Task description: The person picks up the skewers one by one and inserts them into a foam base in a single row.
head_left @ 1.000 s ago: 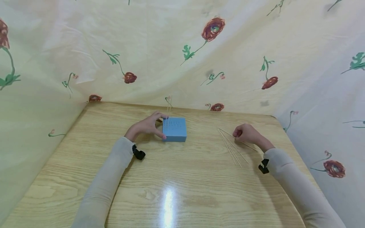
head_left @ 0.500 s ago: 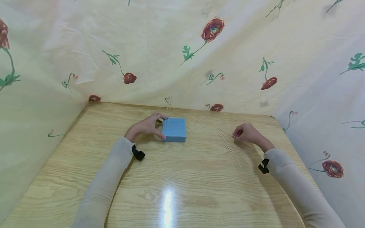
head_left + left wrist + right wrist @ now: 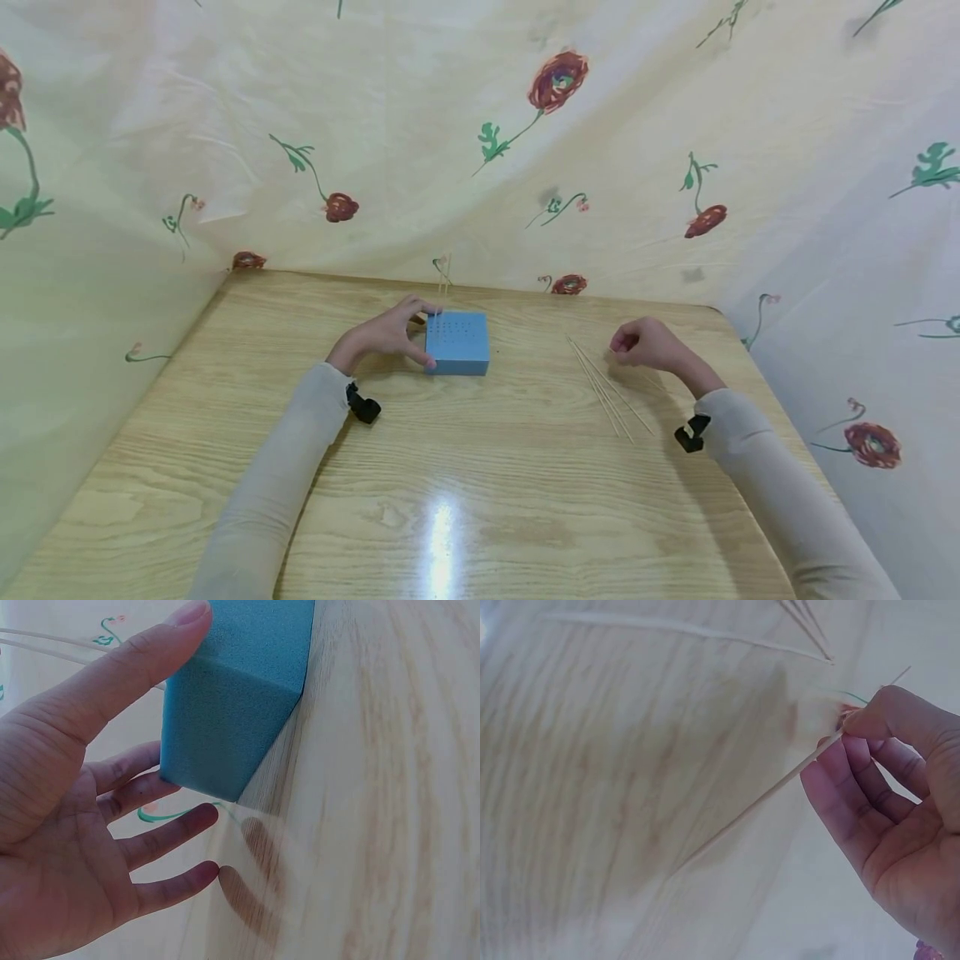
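My left hand (image 3: 382,332) holds the left side of a blue foam block (image 3: 467,343), thumb at its front and index finger at its back. Rows of small holes mark the block's top. Two thin wooden skewers (image 3: 447,277) stand upright near its left edge. In the left wrist view, the thumb (image 3: 142,656) presses the foam while the lower fingers spread free of it. On the right, my right hand (image 3: 651,343) pinches another wooden skewer (image 3: 757,802) between thumb and fingertips, raised at a slant over the table. Several loose skewers (image 3: 705,631) lie fanned out beside it.
The wood-grain table (image 3: 375,483) meets a flower-printed cloth (image 3: 420,150) hanging behind and at both sides. A black wrist camera (image 3: 363,406) is strapped at the left cuff, and another camera (image 3: 692,435) at the right.
My right hand has risen slightly with the pinched skewer, which has come away from the fanned skewers on the table. My left hand stays on the foam block.
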`<state>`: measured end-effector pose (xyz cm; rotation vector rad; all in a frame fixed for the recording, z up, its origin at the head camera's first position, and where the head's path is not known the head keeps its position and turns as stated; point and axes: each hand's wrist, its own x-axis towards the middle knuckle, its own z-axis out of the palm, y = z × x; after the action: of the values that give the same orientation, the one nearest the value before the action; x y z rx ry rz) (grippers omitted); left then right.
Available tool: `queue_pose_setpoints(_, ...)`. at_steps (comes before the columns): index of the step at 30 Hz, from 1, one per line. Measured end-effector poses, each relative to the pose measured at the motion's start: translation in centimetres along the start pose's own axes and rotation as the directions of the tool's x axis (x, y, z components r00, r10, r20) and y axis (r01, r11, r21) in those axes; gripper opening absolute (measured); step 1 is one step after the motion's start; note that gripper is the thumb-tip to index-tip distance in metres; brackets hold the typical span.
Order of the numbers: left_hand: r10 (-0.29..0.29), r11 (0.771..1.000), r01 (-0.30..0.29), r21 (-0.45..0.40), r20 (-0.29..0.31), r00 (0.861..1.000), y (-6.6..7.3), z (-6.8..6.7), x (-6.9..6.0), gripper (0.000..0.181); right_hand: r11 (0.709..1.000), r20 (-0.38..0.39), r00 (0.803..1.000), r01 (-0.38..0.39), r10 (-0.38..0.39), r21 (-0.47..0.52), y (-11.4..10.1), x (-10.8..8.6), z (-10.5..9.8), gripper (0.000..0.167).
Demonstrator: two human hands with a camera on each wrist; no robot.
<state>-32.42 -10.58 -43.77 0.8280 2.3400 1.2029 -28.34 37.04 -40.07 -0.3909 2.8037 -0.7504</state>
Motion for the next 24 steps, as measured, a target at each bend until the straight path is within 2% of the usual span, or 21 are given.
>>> queue_pose_setpoints(9, 0.011, 1.000, -0.011, 0.000, 0.002, 1.000, -0.1, 0.0, 0.0, 0.095, 0.995, -0.010, 1.000, 0.013, -0.012, 0.095, -0.3, 0.2, -0.4, 0.013)
queue_pose_setpoints(15, 0.012, 1.000, -0.012, 0.006, 0.003, 1.000, -0.3, 0.0, 0.0, 0.094, 0.985, -0.022, 1.000, 0.022, -0.019, 0.168, -1.4, 0.2, -0.6, 0.017)
queue_pose_setpoints(24, 0.006, 1.000, -0.006, 0.001, 0.002, 1.000, 0.0, 0.0, -0.1, 0.094, 0.974, -0.037, 0.999, 0.030, -0.022, 0.225, -2.6, 0.9, -0.5, 0.021)
